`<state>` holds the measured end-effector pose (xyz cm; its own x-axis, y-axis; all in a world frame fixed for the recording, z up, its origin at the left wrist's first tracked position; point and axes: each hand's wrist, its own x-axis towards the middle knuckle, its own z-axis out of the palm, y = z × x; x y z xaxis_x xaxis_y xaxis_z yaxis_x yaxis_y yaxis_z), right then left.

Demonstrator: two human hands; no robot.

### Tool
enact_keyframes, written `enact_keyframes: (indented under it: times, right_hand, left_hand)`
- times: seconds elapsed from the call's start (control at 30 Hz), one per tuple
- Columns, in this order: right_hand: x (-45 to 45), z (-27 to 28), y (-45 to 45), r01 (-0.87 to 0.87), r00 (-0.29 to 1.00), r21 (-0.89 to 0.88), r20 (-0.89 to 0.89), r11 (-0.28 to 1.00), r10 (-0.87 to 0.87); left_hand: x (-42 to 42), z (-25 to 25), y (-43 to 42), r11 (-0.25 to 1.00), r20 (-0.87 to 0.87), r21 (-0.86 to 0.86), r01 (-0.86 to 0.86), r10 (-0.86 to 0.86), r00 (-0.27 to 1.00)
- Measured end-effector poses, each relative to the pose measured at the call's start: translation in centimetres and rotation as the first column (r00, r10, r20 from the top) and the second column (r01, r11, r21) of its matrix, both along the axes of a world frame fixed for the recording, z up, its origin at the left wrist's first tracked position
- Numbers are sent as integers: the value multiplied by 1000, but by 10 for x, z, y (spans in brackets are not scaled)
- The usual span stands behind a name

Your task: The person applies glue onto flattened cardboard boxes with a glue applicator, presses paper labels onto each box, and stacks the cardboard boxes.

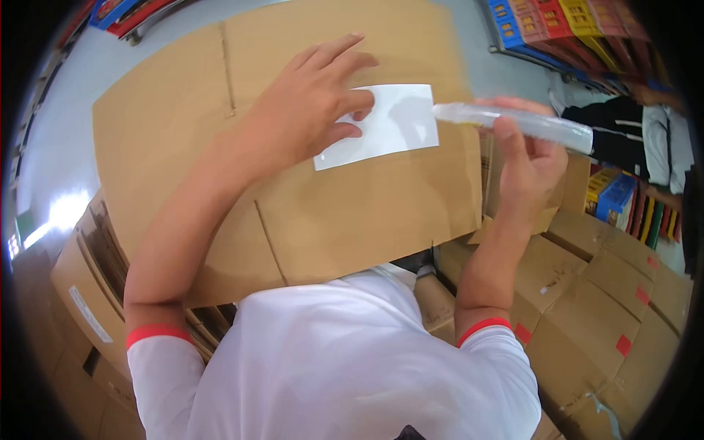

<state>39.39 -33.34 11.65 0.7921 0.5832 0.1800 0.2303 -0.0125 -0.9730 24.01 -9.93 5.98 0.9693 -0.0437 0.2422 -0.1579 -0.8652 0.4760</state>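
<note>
A flat brown cardboard sheet (352,205) lies in front of my body, with crease lines across it. On it rests a white rectangular paper (400,125). My left hand (312,95) lies over the left part of the paper, its fingers apart and the thumb at the paper's edge. My right hand (532,158) is closed around a translucent whitish tube (543,123) with a tapered tip. The tip points left, at the right edge of the paper; I cannot tell whether it touches. Blur softens the right fingers.
Closed cardboard boxes (587,323) with red marks stand to the right. Folded cardboard (84,293) leans at the left. Coloured crates (565,26) are stacked on a trolley at the upper right. Another person in dark and white clothing (623,132) is at the far right.
</note>
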Motion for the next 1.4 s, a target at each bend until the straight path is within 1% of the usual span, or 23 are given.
enact_keyframes:
  times: [0.03, 0.1, 0.13, 0.2, 0.33, 0.43, 0.5, 0.53, 0.6, 0.63, 0.7, 0.73, 0.8, 0.93, 1.0, 1.03, 1.1, 1.13, 1.2, 1.23, 1.3, 1.33, 1.4]
  right_hand:
    - [-10, -2, 3, -14, 1000, 9, -13, 1000, 15]
    - [-33, -11, 12, -223, 967, -136, 97, 965, 237]
    - [-41, -15, 19, -233, 966, -128, 88, 964, 245]
    - [-57, -24, 30, -388, 915, -145, 57, 910, 400]
    - [-70, -35, 45, -416, 904, -137, 47, 899, 426]
    - [-72, -33, 52, -436, 891, -204, 43, 877, 453]
    - [-71, -36, 55, -437, 879, -158, 131, 885, 458]
    - [-69, -35, 53, -437, 879, -161, 130, 885, 458]
    - [-61, -31, 44, -321, 906, -280, 188, 905, 379]
    - [-54, -31, 37, -315, 907, -286, 191, 905, 376]
    - [-39, -34, 20, -174, 926, -320, 268, 931, 265]
    - [-32, -33, 11, -164, 927, -326, 273, 931, 259]
    - [-20, -30, -7, -91, 977, -369, 149, 925, 155]
    - [7, -40, -37, 37, 983, -414, 176, 909, 40]
    - [9, -43, -38, 109, 985, -281, 161, 954, -65]
    - [9, -43, -41, 118, 984, -278, 162, 953, -74]
    - [8, -41, -42, 101, 994, -98, -26, 990, -103]
    - [7, -36, -42, 103, 994, -95, -27, 990, -106]
    - [4, -23, -41, 150, 988, 61, -32, 987, -148]
    - [2, -25, -42, 152, 988, 64, -33, 986, -150]
    - [-1, -33, -42, 30, 999, -75, 45, 997, -26]
    - [-3, -36, -40, 29, 999, -68, 47, 997, -25]
    - [-5, -40, -33, 56, 924, -363, 372, 930, 89]
  left_hand:
    - [1, -3, 7, 1000, -13, 9, -14, 15, 1000]
    - [3, -12, 18, 992, 52, -99, 75, -70, 996]
    - [1, -15, 21, 993, 41, -94, 66, -62, 997]
    - [-3, -20, 25, 975, 45, -204, 86, -78, 996]
    - [-6, -22, 26, 969, 52, -233, 78, -68, 996]
    - [-7, -25, 26, 970, 51, -234, 67, -56, 997]
    - [-7, -26, 25, 972, 41, -228, 65, -57, 997]
    - [-7, -26, 25, 971, 42, -231, 66, -58, 997]
    - [-7, -26, 25, 969, 44, -237, 69, -60, 997]
    - [-6, -25, 25, 968, 49, -241, 74, -64, 997]
    - [-7, -24, 25, 972, 27, -226, 68, -64, 998]
    - [-6, -23, 24, 970, 34, -231, 78, -72, 997]
    - [-5, -21, 24, 974, 21, -214, 70, -67, 997]
    - [-2, -18, 21, 970, 19, -227, 84, -82, 996]
    - [0, -17, 19, 975, 2, -209, 67, -68, 998]
    - [0, -14, 16, 976, 3, -206, 76, -77, 997]
    - [-1, -5, 12, 991, -24, -128, 46, -49, 998]
    - [-3, 1, 9, 991, -25, -125, 49, -52, 998]
    - [-7, 13, 1, 1000, -98, -12, 12, -13, 995]
    - [-7, 16, -5, 1000, -99, -8, 14, -15, 995]
    - [-6, 19, -18, 985, -13, 170, -27, 29, 999]
    - [-3, 20, -26, 984, -11, 176, -28, 31, 999]
    - [4, 16, -45, 994, 100, 75, -82, 74, 992]
